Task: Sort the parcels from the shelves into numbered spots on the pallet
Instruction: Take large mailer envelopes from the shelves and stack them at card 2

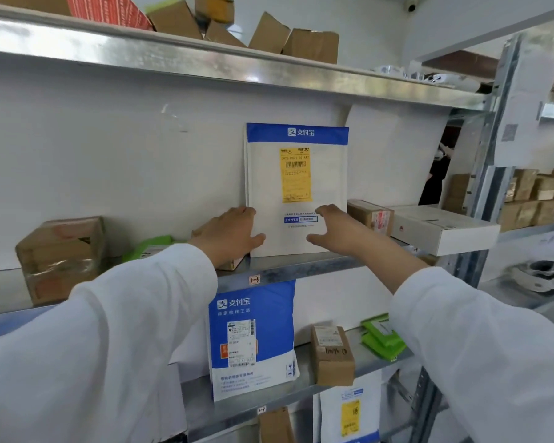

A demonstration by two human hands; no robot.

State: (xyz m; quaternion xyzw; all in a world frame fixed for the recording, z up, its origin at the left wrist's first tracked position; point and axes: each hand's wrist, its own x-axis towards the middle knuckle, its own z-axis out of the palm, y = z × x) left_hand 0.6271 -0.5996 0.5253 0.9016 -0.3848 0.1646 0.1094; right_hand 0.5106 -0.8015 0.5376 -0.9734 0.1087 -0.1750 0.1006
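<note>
- The fingers of the left hand lay rather straight along the left edge of the white mailer, at about 8 o'clock of it. The thumb reached over its front, and no closed grip was visible.
- The right hand was spread wide at about 5 o'clock of the mailer, its fingers apart. I could not tell if they touched the face or hovered just before it.
- The mailer stood upright on the middle shelf and leaned on the white wall. It was flat and rectangular, of matte, slightly padded-looking paper, with a blue band on top and a yellow label in the centre.
- At 3 o'clock of it lay a small brown carton and a flat white box of smooth card.
- At 9 o'clock stood a brown box, wrinkled and wrapped in glossy tape.
- At 6 o'clock, one shelf lower, were a blue glossy mailer, a little taped carton and green packets.
- At 12 o'clock, tilted cartons crowded the top shelf.
- In my judgement the task was far from its end: this parcel was not yet lifted, many parcels stood on the shiny metal shelves, and the pallet was not in view.
</note>
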